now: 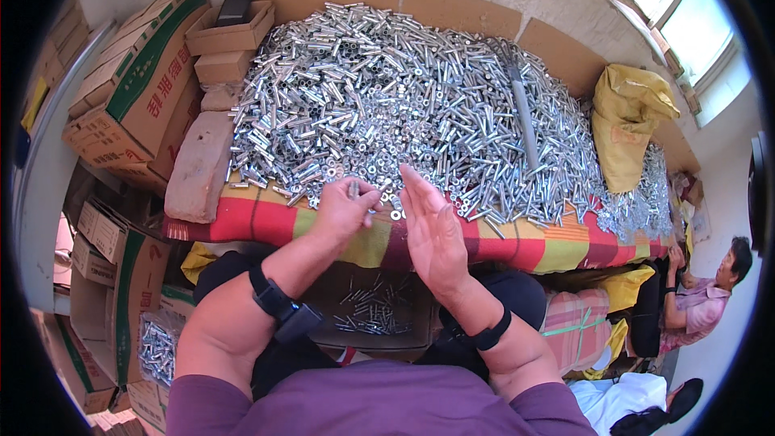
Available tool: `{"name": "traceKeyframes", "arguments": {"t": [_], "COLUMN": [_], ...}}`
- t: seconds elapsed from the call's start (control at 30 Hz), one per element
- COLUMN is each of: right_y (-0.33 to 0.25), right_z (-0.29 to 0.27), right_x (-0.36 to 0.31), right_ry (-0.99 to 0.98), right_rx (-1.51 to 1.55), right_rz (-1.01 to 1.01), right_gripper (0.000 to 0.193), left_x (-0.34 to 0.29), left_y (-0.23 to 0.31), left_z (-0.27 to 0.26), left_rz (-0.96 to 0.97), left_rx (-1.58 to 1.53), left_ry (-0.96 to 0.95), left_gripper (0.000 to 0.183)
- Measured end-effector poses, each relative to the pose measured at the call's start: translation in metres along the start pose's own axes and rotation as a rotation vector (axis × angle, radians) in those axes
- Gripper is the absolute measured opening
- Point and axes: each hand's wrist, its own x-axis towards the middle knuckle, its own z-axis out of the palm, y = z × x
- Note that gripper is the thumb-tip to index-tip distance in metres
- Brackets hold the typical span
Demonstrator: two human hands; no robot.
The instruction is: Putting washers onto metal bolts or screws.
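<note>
My left hand is closed, its fingers curled round a small grey metal piece whose exact kind is hard to make out. To its right, my right hand is raised with the fingers stretched out and nothing seen in it. Both hands are above the front edge of a big heap of shiny metal sleeves and bolts. Nuts and washers are gathered just beyond my fingers. Under the heap's front edge hangs a red, green and yellow checked cloth.
Below my hands stands a box holding loose bolts. A brick-like block and cardboard boxes are at the left. A grey bar lies across the heap. At the right are a yellow sack and another person.
</note>
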Motion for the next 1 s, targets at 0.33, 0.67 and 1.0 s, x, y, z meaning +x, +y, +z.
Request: {"name": "traceKeyframes", "arguments": {"t": [0.33,0.67,1.0], "right_y": [-0.002,-0.001,0.002], "right_z": [-0.093,-0.093,-0.069], "right_x": [0.027,0.033,0.006], "right_ry": [0.105,-0.035,-0.183], "right_rx": [-1.274,-1.713,-1.666], "right_rz": [-0.168,-0.058,0.012], "right_gripper": [0.007,0.01,0.014], "left_x": [-0.011,-0.002,-0.001], "left_y": [0.001,0.003,-0.004], "left_z": [-0.017,0.014,0.014], "left_rz": [-0.465,-0.419,-0.384], "left_rx": [0.043,0.235,0.255], "left_ry": [-0.572,-0.376,-0.357], "left_gripper": [0.018,0.016,0.016]}}
